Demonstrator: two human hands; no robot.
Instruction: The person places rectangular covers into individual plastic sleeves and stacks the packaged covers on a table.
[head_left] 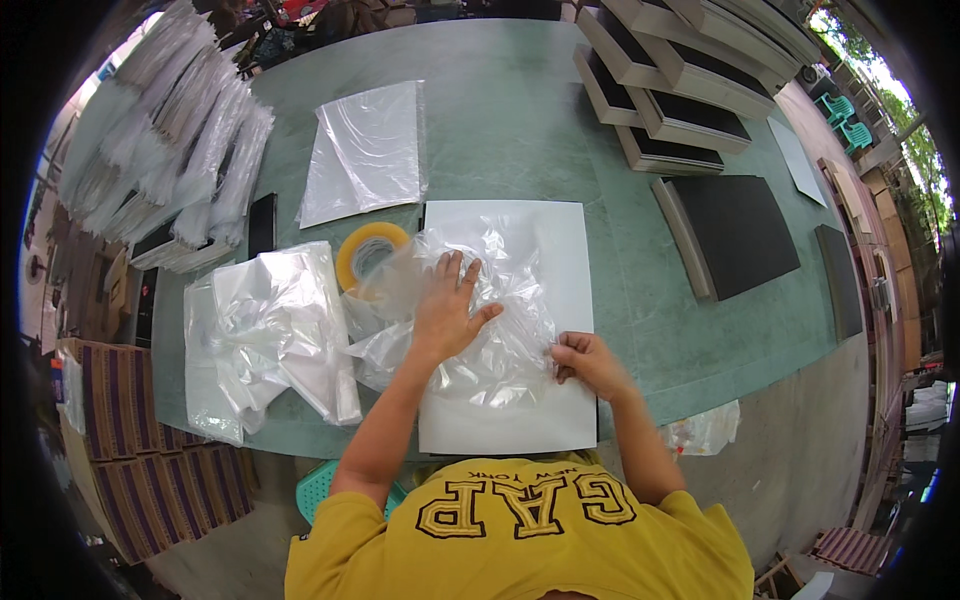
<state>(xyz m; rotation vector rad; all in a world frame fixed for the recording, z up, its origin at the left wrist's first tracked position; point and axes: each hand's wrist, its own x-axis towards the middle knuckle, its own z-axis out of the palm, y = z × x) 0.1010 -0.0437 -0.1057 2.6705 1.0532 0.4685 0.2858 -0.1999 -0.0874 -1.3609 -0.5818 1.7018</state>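
A clear plastic bag (500, 365) lies crumpled over a white rectangular board (570, 270) in front of me. My left hand (447, 315) rests flat on the bag, fingers spread. At the bag's right edge, my right hand (590, 362) has thumb and fingers pinched together on the plastic. Just left of the board sits a roll of yellow tape (365, 255), partly covered by the bag. Further left, a pile of clear plastic bags (275, 335) lies loosely folded.
A white sheet in clear plastic (365, 150) lies beyond the tape. Tall stacks of plastic-wrapped pieces (170, 130) stand far left. Black-topped boxes (670, 100) are piled far right, with a dark box (735, 235) nearer on the green table (500, 110). Striped cartons (150, 450) stand lower left.
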